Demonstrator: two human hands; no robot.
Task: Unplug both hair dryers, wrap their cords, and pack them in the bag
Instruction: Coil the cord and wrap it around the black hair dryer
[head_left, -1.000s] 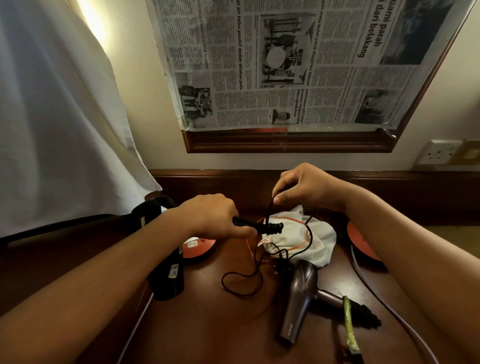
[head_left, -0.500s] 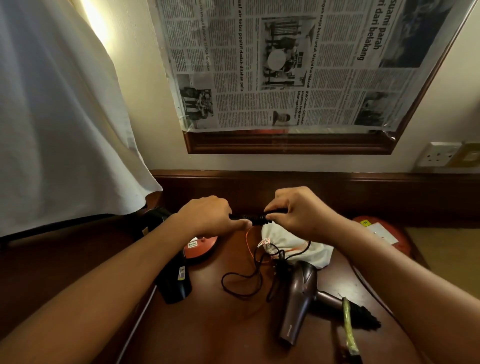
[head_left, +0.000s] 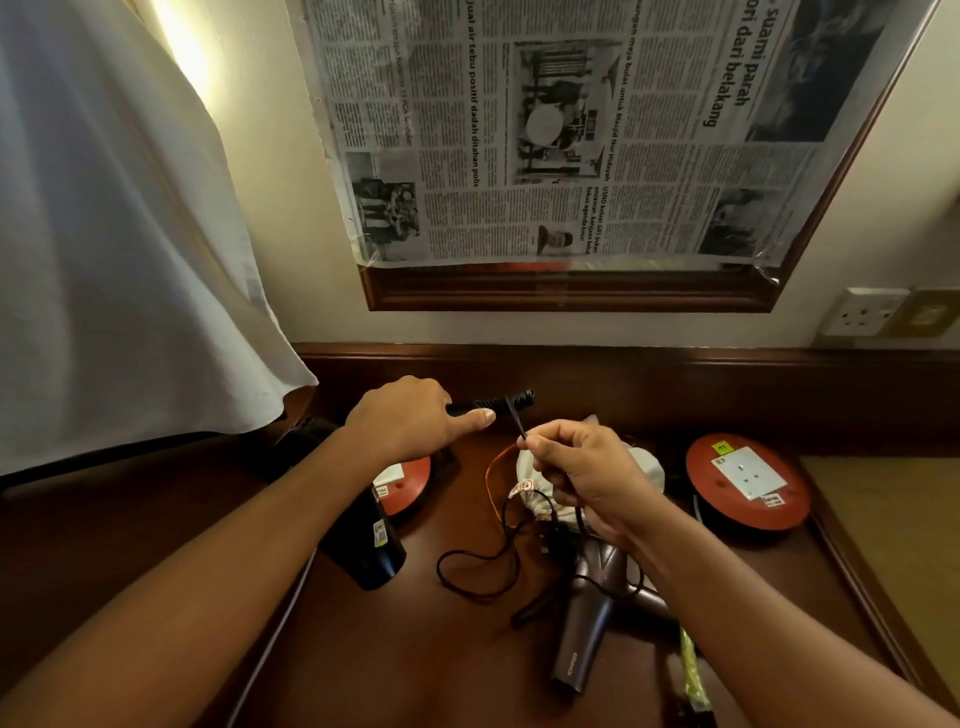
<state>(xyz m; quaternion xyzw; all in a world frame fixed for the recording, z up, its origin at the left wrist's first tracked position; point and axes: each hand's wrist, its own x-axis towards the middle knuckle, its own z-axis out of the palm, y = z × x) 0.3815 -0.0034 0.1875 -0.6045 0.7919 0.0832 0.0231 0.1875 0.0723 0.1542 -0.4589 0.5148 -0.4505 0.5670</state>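
Note:
My left hand (head_left: 410, 418) grips the handle (head_left: 498, 404) of a black hair dryer, whose barrel (head_left: 358, 535) hangs down below my wrist. Its black cord (head_left: 480, 566) comes off the ribbed handle end, and my right hand (head_left: 582, 470) pinches it just below that end. The rest of the cord lies in loose loops on the wooden table (head_left: 415, 649). A second, grey hair dryer (head_left: 587, 623) lies on the table under my right forearm. A white drawstring bag (head_left: 644, 462) with an orange cord sits behind my right hand.
Two red round extension reels stand on the table, one (head_left: 748, 480) at the right and one (head_left: 405, 480) partly hidden behind the black dryer. A wall socket (head_left: 862, 312) is at the upper right. White cloth (head_left: 119, 260) hangs at the left. A yellow-green strap (head_left: 693, 670) lies near the grey dryer.
My right hand has come off the handle end and dropped down and toward me, drawing the cord with it. My left hand has kept its grip on the handle.

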